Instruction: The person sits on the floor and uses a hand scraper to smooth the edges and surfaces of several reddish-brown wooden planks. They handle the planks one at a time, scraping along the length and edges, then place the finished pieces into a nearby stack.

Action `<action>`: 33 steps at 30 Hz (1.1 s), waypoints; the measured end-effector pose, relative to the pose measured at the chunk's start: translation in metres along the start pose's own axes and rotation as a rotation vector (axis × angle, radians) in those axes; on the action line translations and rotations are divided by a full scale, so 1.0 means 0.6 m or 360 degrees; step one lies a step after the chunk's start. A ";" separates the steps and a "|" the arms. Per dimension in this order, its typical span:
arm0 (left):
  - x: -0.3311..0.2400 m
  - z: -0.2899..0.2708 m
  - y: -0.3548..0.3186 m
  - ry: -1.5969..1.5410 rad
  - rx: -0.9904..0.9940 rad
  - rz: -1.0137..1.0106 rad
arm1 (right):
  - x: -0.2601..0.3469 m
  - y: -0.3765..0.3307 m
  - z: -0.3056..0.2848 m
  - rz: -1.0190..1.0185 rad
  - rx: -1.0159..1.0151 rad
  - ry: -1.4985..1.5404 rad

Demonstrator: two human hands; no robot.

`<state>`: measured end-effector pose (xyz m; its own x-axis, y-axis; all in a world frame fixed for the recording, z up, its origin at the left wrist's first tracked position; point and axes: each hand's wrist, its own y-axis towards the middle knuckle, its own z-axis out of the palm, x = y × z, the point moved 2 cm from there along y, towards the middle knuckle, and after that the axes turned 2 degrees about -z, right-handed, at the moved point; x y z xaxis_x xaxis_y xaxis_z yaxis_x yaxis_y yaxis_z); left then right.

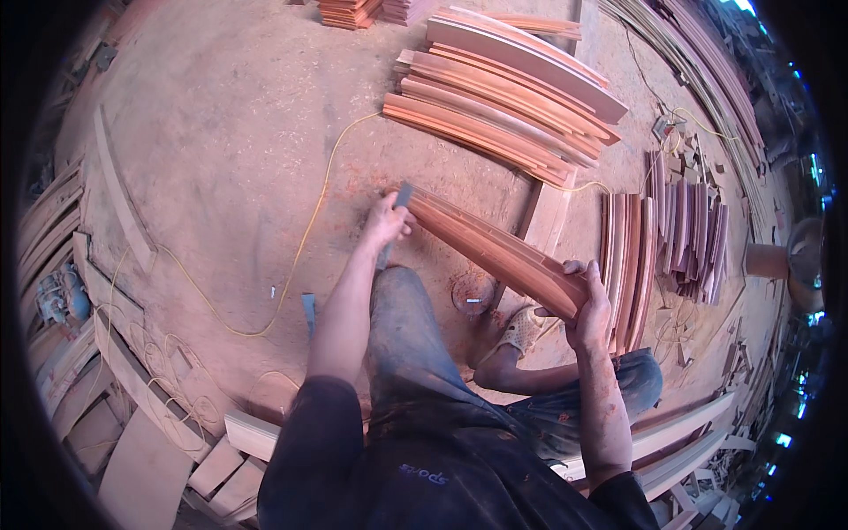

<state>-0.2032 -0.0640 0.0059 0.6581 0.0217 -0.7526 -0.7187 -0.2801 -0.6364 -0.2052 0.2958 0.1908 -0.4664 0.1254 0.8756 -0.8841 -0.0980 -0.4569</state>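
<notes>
My right hand (590, 309) grips the near end of a reddish-brown wooden board (495, 250), thumb on top. The board has grooved long edges and slants away to the left. At its far end my left hand (386, 221) is closed around a flat blue-grey strip (404, 194), whose exact kind I cannot make out. The strip crosses close to the board's end; whether they touch is unclear. Reddish shavings (375, 212) lie on the floor about the left hand. A second blue-grey strip (309, 309) lies beside my left forearm.
Ahead are stacked curved wooden boards (503, 97), with more boards (627, 265) to the right. A yellow cord (320, 208) runs over the dusty floor. A round dark disc (473, 291) lies by my sandalled foot (521, 331). At left are a blue power tool (66, 296) and wood pieces.
</notes>
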 end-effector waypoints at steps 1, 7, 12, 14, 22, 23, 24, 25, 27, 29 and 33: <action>0.001 -0.004 0.017 0.0156 -0.0063 0.0213 | -0.001 0.000 0.000 0.0000 -0.0001 -0.0015; -0.062 0.144 -0.214 0.0326 0.0032 0.0725 | -0.003 0.002 -0.003 -0.0022 0.0067 0.0023; -0.094 0.158 -0.275 0.0079 0.0476 0.0585 | -0.006 -0.001 -0.008 -0.0039 0.0159 -0.0106; -0.065 0.082 -0.163 -0.0138 0.0549 0.0247 | -0.008 -0.001 -0.010 -0.0060 0.0181 -0.0113; -0.021 0.058 -0.099 0.0426 -0.0059 0.0566 | -0.012 0.000 -0.012 -0.0125 0.0195 -0.0064; -0.038 0.097 -0.161 0.0366 0.0057 0.0443 | -0.013 -0.001 -0.014 -0.0105 0.0134 -0.0086; -0.057 0.131 -0.224 0.0450 0.0156 0.0569 | -0.013 0.001 -0.016 -0.0106 0.0122 -0.0085; -0.080 0.165 -0.289 0.0303 0.0135 0.0900 | -0.013 0.001 -0.018 -0.0131 0.0194 -0.0038; -0.101 0.188 -0.340 0.0260 0.0481 0.1054 | -0.021 0.004 -0.022 -0.0163 0.0123 -0.0133; -0.088 0.155 -0.299 0.0152 0.0468 0.0684 | -0.021 0.008 -0.025 -0.0187 0.0134 -0.0130; -0.001 0.007 -0.063 -0.0049 0.0122 -0.0061 | -0.017 0.004 -0.024 -0.0110 0.0162 -0.0103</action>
<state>-0.1775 -0.0494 0.0298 0.6792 0.0606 -0.7315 -0.7089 -0.2040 -0.6751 -0.2029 0.3086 0.1786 -0.3988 0.0719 0.9142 -0.9050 -0.1917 -0.3797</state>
